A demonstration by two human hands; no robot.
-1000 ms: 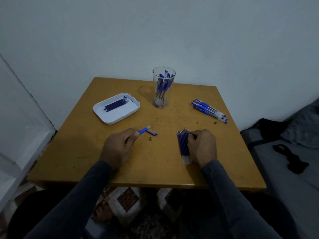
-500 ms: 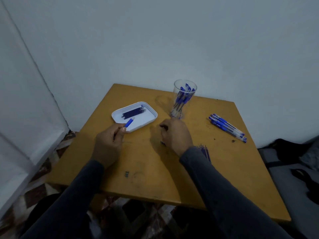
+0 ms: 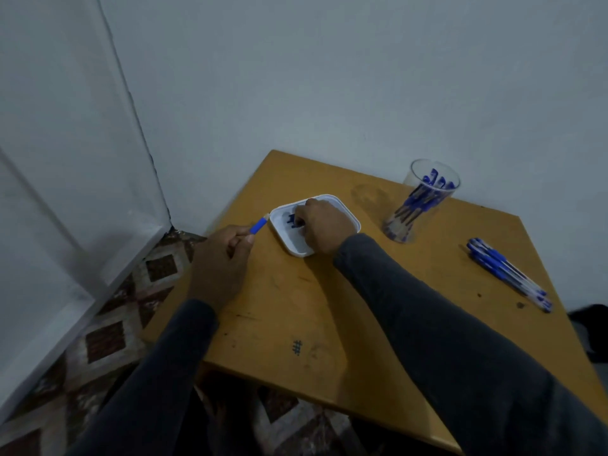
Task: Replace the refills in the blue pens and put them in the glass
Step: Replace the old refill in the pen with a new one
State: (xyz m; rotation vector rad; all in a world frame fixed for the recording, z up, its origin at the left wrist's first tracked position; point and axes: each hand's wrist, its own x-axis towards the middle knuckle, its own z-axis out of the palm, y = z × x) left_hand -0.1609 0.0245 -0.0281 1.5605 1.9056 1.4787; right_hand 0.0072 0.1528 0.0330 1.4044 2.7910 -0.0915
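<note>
While a blue pen barrel (image 3: 258,226) is pinched in the curled fingers of the left hand (image 3: 218,258), its tip projecting just past the knuckles, the right hand (image 3: 324,227) is lowered into the white tray (image 3: 348,213) just beyond it, fingers bent over dark refills (image 3: 291,220); whether one is gripped cannot be told. Such refills are judged light, thin and bendable, best taken mid-length. To the right of that hand stand the glass (image 3: 424,205) and loose pens (image 3: 506,273).
</note>
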